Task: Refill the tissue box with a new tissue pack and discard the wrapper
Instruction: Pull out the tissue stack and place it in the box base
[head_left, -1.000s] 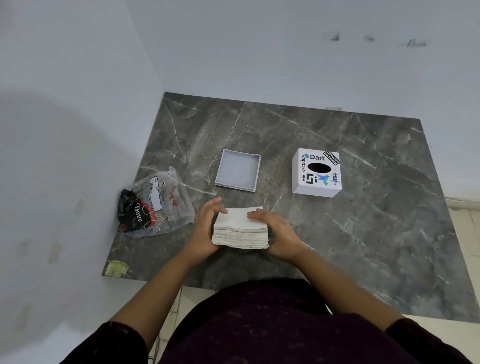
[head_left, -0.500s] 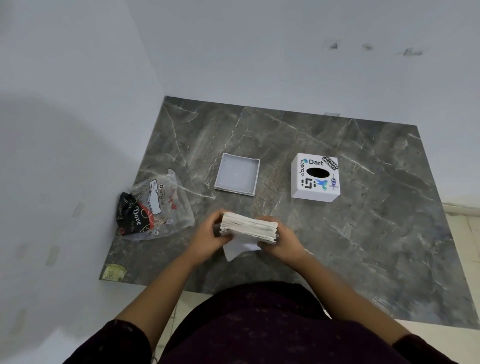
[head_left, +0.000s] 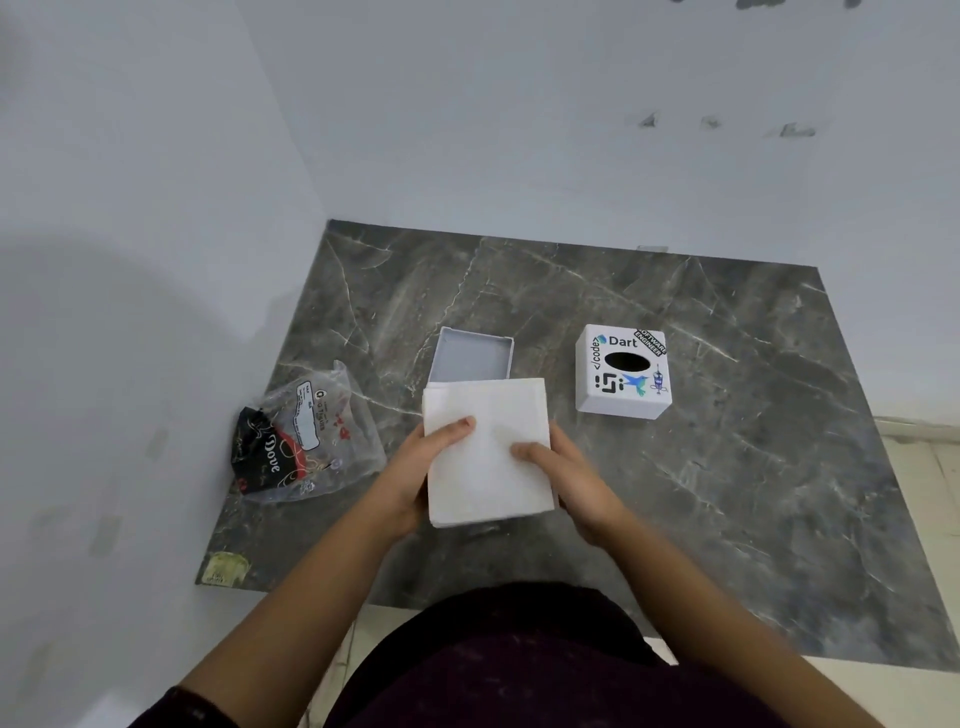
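The stack of tissues (head_left: 487, 451) is held up above the near middle of the table (head_left: 727, 467), its broad white face turned toward the camera and tilted slightly, so that its top edge covers the near rim of the tray behind it. Both hands clasp it from the sides. The left hand (head_left: 410, 478) grips the left edge, thumb lying across the front face and pointing toward 2 o'clock, the other fingers hidden behind the stack. The right hand (head_left: 571, 478) grips the right edge in mirror fashion, thumb laid on the front face and pointing toward 9 o'clock, fingers tucked out of sight at the back. Both forearms are bare and rise from the bottom of the frame, converging on the stack; the left one comes up from 7 o'clock, the right from 5 o'clock. Dark sleeves show at the lower corners.

Just beyond the stack, at 12 o'clock from it, lies a shallow grey tray (head_left: 472, 356), open side up. At 2 o'clock from the stack, well apart from the hands, stands the white tissue box (head_left: 622, 371), its black oval opening facing up among printed stickers. At 9 o'clock, near the left edge of the table, lies the crumpled clear wrapper (head_left: 306, 436) with black and red print. A small yellowish sticker (head_left: 224, 567) sits at the table's near left corner.
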